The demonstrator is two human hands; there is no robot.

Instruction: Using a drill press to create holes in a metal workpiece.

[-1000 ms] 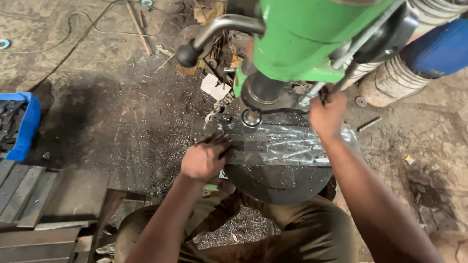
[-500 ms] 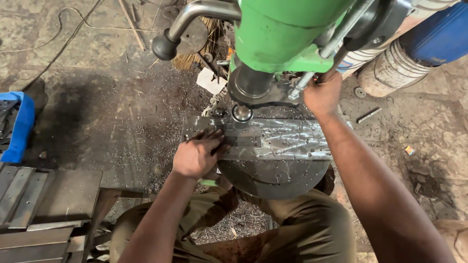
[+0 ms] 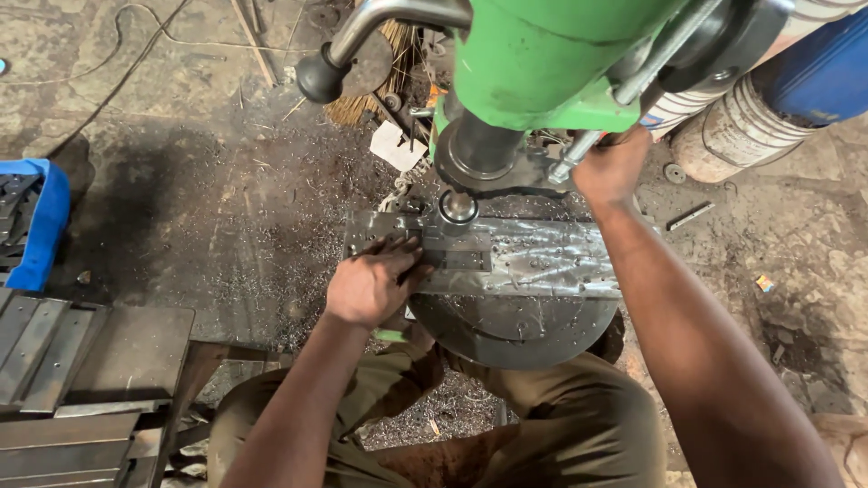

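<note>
The left hand (image 3: pixel 372 285) lies palm down with its fingers spread flat, pressing a small dark steel plate (image 3: pixel 457 259) against a long, scratched metal strip (image 3: pixel 533 258). The hand closes on nothing; it bears on the plate from above. The strip is bright, flat and rectangular, its surface marked with swirled scoring. It rests across a round, dark grey drill table (image 3: pixel 515 330), which has a smooth machined face and a thick circular rim.

The right hand (image 3: pixel 613 167) is raised beside the green drill head (image 3: pixel 551 59) and curls around a thin, bright metal feed lever (image 3: pixel 588 145); the fingers are wrapped shut on the rod. The drill head is a painted casting with a cylindrical steel spindle (image 3: pixel 458 206) below it. The spindle end stands directly over the small plate, just beyond the left fingertips. Whether the tool tip touches the plate cannot be told.

A second lever with a round black knob (image 3: pixel 316 77) projects from the machine to the left. Fine metal swarf (image 3: pixel 271 244) covers the rough concrete floor around the base. Flat grey steel bars (image 3: pixel 63 361) lie stacked at the lower left, near a blue plastic tray (image 3: pixel 41 226). A ribbed pale drum (image 3: pixel 732 131) and a blue barrel (image 3: pixel 823 72) stand at the upper right.
</note>
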